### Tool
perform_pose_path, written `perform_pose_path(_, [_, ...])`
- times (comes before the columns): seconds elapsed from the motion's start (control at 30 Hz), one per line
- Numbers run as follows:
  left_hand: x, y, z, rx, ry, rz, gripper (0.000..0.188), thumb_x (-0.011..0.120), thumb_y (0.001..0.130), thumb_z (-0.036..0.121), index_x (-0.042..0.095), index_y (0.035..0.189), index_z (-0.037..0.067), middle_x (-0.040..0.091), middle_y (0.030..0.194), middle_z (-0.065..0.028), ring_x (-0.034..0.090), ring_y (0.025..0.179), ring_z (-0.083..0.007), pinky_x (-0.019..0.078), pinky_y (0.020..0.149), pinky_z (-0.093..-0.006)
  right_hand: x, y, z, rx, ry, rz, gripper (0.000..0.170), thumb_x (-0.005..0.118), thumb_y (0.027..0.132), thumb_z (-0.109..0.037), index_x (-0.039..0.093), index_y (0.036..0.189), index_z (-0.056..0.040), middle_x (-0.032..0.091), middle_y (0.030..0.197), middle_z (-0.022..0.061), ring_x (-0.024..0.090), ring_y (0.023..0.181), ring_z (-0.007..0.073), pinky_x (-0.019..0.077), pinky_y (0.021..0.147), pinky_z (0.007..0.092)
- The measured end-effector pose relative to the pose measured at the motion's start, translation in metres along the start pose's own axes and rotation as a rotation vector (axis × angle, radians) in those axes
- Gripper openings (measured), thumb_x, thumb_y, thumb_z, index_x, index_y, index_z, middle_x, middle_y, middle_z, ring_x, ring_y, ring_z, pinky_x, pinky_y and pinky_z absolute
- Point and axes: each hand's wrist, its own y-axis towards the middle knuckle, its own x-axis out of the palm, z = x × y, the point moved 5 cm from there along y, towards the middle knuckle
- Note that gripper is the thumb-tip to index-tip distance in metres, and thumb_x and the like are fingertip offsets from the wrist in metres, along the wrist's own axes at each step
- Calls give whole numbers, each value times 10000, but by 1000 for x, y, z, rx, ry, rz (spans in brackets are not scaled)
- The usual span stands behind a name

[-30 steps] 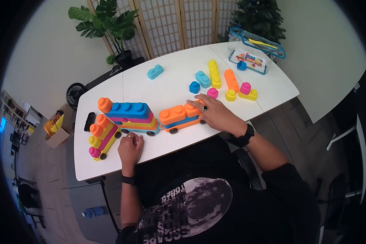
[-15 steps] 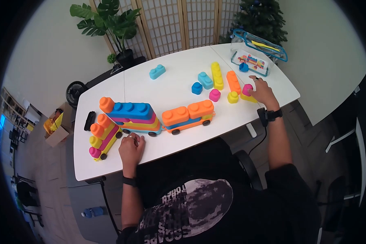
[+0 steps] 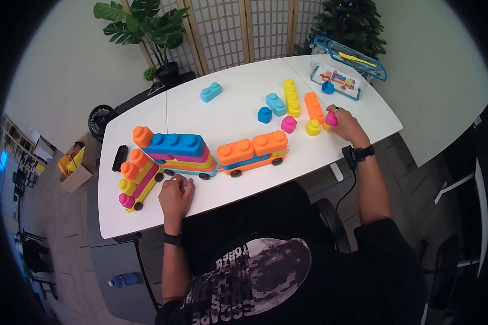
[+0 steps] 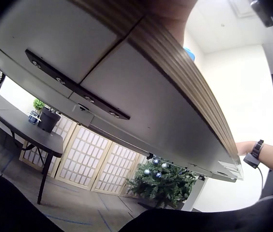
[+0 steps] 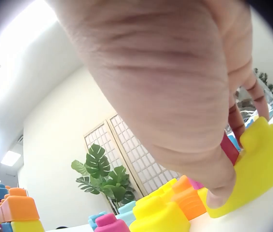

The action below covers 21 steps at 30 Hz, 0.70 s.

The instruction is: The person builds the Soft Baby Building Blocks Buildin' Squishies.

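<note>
At the table's right side, my right hand [image 3: 348, 128] pinches a yellow toy building block [image 5: 264, 166]. In the right wrist view the thumb presses its near side and the other fingers reach over the far side. A small pink block [image 3: 331, 118] sits on top, partly covered by the fingers. My left hand [image 3: 175, 197] rests on the front table edge, fingers loosely curled, holding nothing. Just beyond it is a stacked block wagon [image 3: 181, 157], with a yellow-and-pink wagon [image 3: 142, 187] at its left and an orange-topped wagon [image 3: 253, 153] at its right.
Loose blocks lie left of my right hand: an orange block [image 3: 313, 107], a small yellow one [image 3: 313, 128], a pink one [image 3: 289, 124] and a long yellow one [image 3: 291, 98]. A clear bag [image 3: 344, 67] stands behind. A light-blue block [image 3: 211, 92] lies near the back.
My right hand has left the orange-topped wagon, moved right to the yellow block with the pink one on top, and closed its fingers there. The left hand has stayed put.
</note>
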Motion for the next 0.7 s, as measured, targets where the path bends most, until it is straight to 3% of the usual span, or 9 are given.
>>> perform_pose_path(0.03, [0, 0, 0, 3, 2, 1, 270, 770, 968, 298, 666, 822, 96, 601, 648, -55, 645, 743, -288, 524, 673, -450, -1, -4, -5, 3, -44, 10, 758, 889, 823, -147, 566, 1504, -227, 682, 1324, 136, 649, 1266, 385, 562, 1013, 473])
perform_pose_path(0.13, [-1, 1, 2, 8, 4, 7, 271, 769, 968, 298, 665, 822, 95, 601, 648, -54, 645, 741, -287, 523, 670, -449, -19, -25, -36, -135, -138, 279, 728, 886, 831, -152, 595, 1497, -183, 645, 1359, 136, 606, 1301, 385, 543, 1055, 467])
perform_pose_path(0.3, [1, 0, -1, 6, 6, 2, 272, 771, 967, 303, 662, 827, 97, 600, 654, -49, 645, 744, -282, 519, 666, -448, 0, -41, -91, -408, 77, 142, 550, 864, 861, -97, 693, 1384, -96, 659, 1311, 139, 622, 1277, 353, 521, 1111, 461])
perform_pose_path(0.47, [1, 0, -3, 6, -10, 6, 270, 774, 965, 305, 661, 829, 101, 601, 655, -42, 646, 750, -276, 520, 666, -443, 16, -37, -101, -404, 80, 125, 514, 839, 898, -102, 678, 1386, -97, 669, 1264, 138, 631, 1262, 352, 524, 1096, 445])
perform_pose_path(0.57, [0, -1, -2, 4, -12, -2, 275, 778, 970, 298, 664, 836, 87, 593, 660, -49, 633, 731, -269, 504, 664, -434, 16, -37, -108, -343, 54, 65, 456, 845, 897, -164, 736, 1329, -66, 696, 1230, 134, 640, 1240, 338, 559, 1027, 454])
perform_pose_path(0.7, [-1, 0, 1, -9, -11, -9, 277, 778, 975, 292, 664, 840, 79, 589, 663, -55, 626, 725, -273, 496, 666, -434, 40, -36, -110, -334, -140, -29, 437, 850, 893, -218, 761, 1290, -61, 714, 1218, 120, 632, 1259, 340, 549, 1030, 473])
